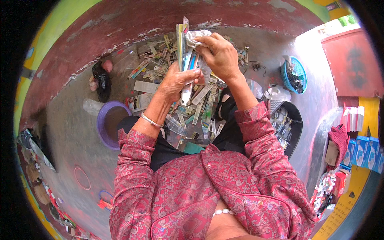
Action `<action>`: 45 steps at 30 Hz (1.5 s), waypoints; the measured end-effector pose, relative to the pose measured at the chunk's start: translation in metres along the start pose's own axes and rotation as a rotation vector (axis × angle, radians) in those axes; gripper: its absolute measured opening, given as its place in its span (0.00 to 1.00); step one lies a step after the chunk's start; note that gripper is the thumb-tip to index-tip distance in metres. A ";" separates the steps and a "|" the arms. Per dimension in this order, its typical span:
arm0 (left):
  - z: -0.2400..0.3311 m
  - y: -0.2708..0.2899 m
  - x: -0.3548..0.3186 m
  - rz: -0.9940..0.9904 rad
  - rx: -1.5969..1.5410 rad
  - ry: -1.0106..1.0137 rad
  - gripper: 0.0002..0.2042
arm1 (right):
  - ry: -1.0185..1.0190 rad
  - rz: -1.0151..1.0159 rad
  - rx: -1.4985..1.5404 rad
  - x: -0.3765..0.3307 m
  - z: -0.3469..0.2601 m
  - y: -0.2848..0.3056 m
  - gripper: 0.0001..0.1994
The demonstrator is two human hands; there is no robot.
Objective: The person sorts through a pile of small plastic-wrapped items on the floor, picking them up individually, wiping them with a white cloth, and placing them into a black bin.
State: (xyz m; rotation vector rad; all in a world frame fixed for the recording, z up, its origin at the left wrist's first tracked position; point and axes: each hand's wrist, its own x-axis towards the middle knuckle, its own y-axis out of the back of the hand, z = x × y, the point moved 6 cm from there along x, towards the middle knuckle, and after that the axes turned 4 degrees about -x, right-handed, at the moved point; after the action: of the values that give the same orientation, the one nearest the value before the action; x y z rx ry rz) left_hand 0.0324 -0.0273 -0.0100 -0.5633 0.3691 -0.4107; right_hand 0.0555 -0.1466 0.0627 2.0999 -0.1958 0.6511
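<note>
My left hand [175, 83] is closed round a bundle of long narrow flat packs [181, 48], held upright with the thumb across the front. The packs look like clear plastic and printed card, one with a blue strip inside. In my right hand [223, 56] a crumpled white cloth [197, 37] is pinched, touching the packs near their upper part. Below both hands, a loose heap of similar narrow packs [202, 94] spreads over the floor between my legs and toward the wall.
To my left stands a purple basin [103, 125], near a black plastic bag [103, 82]. On the right are a blue basket [305, 76] with dark contents and a black tub [297, 127] filled with small packs. A dark red wall [132, 24] rises beyond the heap.
</note>
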 end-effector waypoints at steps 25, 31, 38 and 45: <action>-0.018 0.001 0.000 -0.185 -0.086 0.183 0.08 | -0.595 0.180 0.659 0.015 0.100 0.008 0.11; -0.017 -0.005 -0.004 -0.150 0.020 0.201 0.14 | -0.806 0.179 0.953 0.005 0.098 0.040 0.17; -0.021 -0.007 0.000 -0.118 0.306 0.042 0.17 | -0.507 -0.219 0.604 0.007 0.052 0.007 0.21; -0.020 -0.009 -0.003 -0.209 -0.134 0.177 0.17 | -0.415 -0.341 0.642 0.002 0.066 0.002 0.16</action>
State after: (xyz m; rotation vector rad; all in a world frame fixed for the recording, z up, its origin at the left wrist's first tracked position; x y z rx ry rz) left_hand 0.0184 -0.0413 -0.0198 -0.7013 0.5118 -0.6434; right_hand 0.0812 -0.2008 0.0357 2.7851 0.1691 0.0560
